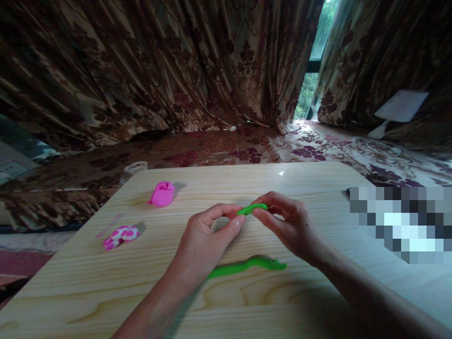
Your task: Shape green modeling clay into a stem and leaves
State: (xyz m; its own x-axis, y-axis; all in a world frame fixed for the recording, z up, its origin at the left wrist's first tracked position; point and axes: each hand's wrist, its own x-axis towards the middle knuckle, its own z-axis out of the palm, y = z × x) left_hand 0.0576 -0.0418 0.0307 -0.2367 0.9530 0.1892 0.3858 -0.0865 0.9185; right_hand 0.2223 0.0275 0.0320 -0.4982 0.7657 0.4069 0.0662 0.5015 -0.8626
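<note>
Between my two hands is a short, slightly curved piece of green modelling clay (253,208), held above the table. My left hand (212,238) pinches its left end between thumb and fingers. Its right end sits in the pinch of my right hand (287,221). Below them on the table lies a long, wavy green clay snake (243,267), its head-like end pointing right; my left hand and wrist hide its left part. Farther left are a pink clay shoe-like shape (163,193) and a pink-and-white spotted clay piece (122,236).
The light wooden table (318,292) carries everything. A thin pinkish strip (110,225) lies near its left side. A clear plastic item (136,168) is by the far left corner. Behind stand patterned curtains (212,61) and a white lamp (400,106); a blurred-out object lies at right.
</note>
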